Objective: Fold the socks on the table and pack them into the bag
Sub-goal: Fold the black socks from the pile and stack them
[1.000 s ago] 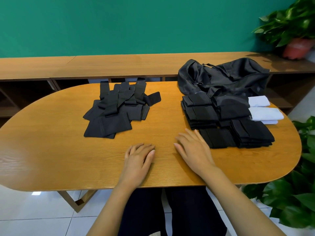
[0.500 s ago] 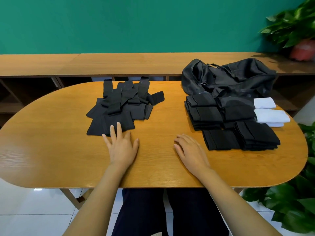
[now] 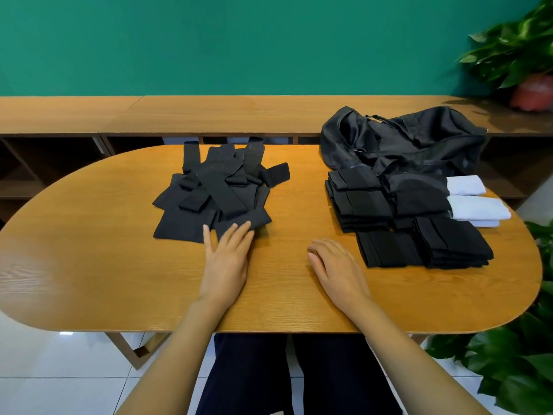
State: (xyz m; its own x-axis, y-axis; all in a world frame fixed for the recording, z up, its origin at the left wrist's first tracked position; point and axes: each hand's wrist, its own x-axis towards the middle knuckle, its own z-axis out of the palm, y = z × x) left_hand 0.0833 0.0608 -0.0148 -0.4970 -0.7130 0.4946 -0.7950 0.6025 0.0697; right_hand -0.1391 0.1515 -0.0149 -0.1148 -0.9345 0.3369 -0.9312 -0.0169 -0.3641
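Left hand (image 3: 226,259), fingers flat, is touching the unfolded pile (image 3: 215,193) on the table (image 3: 89,250), right hand (image 3: 335,265) is resting relaxed and empty near the folded stacks (image 3: 386,211), and nothing is looking packed into the bag (image 3: 413,142) behind them.

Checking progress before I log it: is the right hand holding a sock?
No, the right hand rests empty on the table, apart from the folded socks.

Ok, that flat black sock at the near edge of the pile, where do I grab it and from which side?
Pinch the near edge of the front sock, coming from your side with the left hand, whose fingertips touch it. It lies flat, that edge free on the table; its far end runs under crossed socks.
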